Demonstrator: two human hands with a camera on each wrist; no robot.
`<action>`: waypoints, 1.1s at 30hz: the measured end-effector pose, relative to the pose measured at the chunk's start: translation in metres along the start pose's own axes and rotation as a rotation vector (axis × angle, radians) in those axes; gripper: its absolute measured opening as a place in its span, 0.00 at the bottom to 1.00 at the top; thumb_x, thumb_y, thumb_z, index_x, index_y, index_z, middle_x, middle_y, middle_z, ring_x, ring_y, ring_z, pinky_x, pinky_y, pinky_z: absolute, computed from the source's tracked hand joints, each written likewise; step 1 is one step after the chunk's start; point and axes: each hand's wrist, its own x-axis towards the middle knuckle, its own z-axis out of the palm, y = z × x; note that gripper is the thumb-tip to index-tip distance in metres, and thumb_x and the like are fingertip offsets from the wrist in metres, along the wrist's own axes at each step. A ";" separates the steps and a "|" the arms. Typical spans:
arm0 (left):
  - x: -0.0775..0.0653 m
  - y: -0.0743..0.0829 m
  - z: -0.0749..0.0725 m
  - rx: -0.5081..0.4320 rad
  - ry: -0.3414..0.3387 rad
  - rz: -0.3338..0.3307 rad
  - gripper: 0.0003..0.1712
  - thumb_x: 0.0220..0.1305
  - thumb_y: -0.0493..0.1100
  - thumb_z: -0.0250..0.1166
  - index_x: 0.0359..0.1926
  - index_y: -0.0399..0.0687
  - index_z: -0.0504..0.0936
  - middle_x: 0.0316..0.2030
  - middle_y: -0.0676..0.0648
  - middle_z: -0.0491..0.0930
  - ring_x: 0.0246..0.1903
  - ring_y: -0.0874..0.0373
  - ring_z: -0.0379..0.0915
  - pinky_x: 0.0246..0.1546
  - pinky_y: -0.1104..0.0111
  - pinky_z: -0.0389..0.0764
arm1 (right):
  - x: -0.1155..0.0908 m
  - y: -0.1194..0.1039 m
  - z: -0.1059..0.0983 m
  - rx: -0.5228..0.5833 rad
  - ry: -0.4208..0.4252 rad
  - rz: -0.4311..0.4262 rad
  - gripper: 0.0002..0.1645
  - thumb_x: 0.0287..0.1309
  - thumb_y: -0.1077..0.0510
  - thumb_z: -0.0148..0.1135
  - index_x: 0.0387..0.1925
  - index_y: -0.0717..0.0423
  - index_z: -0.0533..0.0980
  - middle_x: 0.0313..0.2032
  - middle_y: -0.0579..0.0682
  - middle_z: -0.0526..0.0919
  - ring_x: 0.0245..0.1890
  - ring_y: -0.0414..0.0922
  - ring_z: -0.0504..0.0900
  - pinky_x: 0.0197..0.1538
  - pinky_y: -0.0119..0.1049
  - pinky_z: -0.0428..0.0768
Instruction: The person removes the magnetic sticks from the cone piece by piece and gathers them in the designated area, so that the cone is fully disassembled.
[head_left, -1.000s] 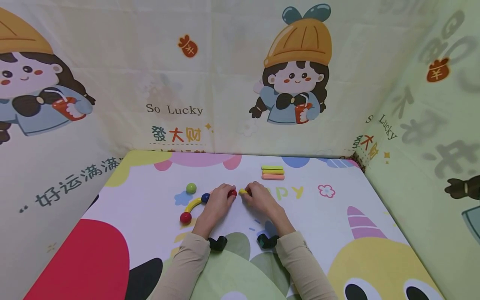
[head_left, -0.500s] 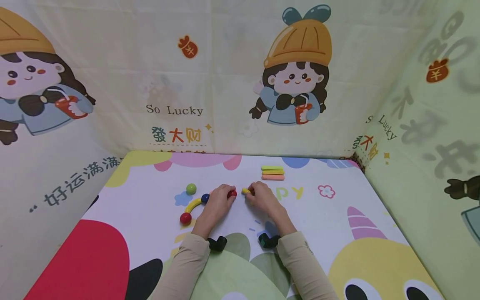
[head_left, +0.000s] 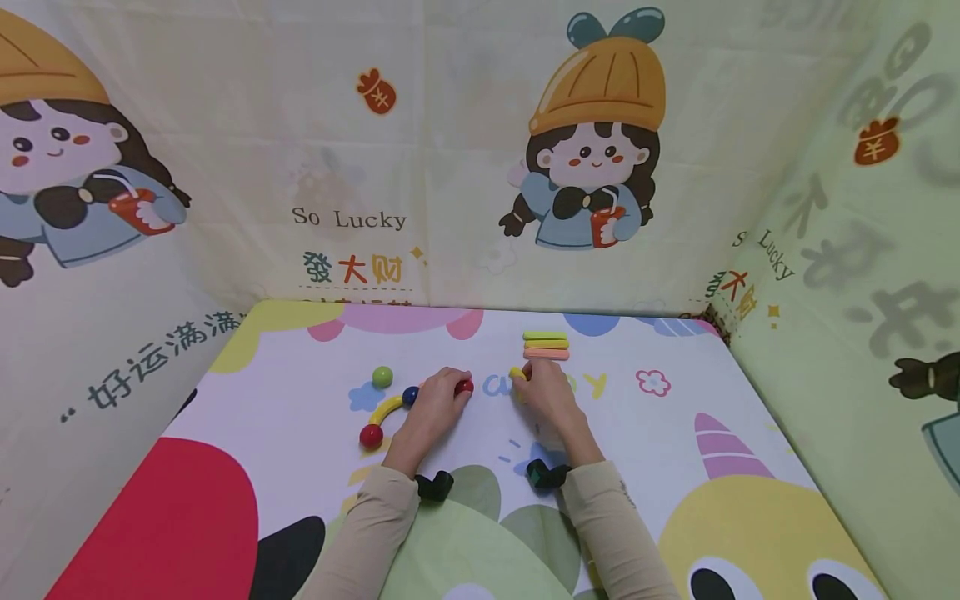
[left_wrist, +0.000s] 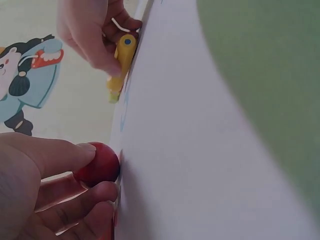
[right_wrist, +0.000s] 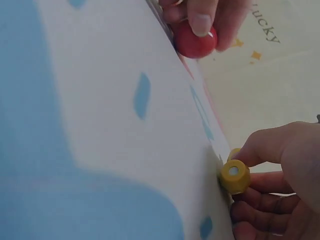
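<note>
My left hand pinches a red ball between thumb and fingers, down at the table surface. To its left lies a chain: a larger red ball, a curved yellow rod and a dark blue ball, the last partly hidden by that hand. My right hand, apart to the right, pinches a short yellow magnetic rod with a round metal spot on its end. The left wrist view shows a blue dot on the yellow rod too.
A green ball sits behind the chain. Beyond my right hand, green, yellow and pink rods lie side by side. The printed tabletop meets cloth walls at the back and sides.
My right hand has moved to the right with the yellow rod, widening the gap to the red ball. The left hand has stayed in place, still pinching the red ball.
</note>
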 end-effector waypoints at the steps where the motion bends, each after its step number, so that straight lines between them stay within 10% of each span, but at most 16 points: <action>1: 0.000 0.000 0.000 -0.002 -0.002 -0.002 0.23 0.68 0.42 0.66 0.63 0.45 0.78 0.58 0.42 0.79 0.58 0.49 0.75 0.60 0.56 0.79 | 0.000 0.002 -0.001 -0.005 0.005 0.014 0.12 0.63 0.53 0.64 0.38 0.59 0.81 0.30 0.51 0.81 0.29 0.46 0.77 0.34 0.35 0.74; 13: -0.001 -0.001 0.000 -0.005 -0.017 -0.019 0.23 0.68 0.42 0.66 0.63 0.46 0.78 0.58 0.43 0.79 0.58 0.49 0.75 0.58 0.56 0.80 | 0.000 0.019 -0.015 0.009 0.036 0.138 0.14 0.61 0.52 0.60 0.25 0.57 0.76 0.19 0.49 0.72 0.20 0.46 0.72 0.22 0.34 0.63; 33: 0.000 -0.001 -0.001 -0.005 -0.003 0.005 0.22 0.68 0.41 0.65 0.62 0.46 0.79 0.57 0.42 0.80 0.57 0.48 0.76 0.60 0.56 0.79 | 0.003 0.040 -0.025 0.001 0.141 0.273 0.20 0.64 0.51 0.56 0.43 0.66 0.76 0.39 0.60 0.79 0.34 0.53 0.77 0.32 0.38 0.71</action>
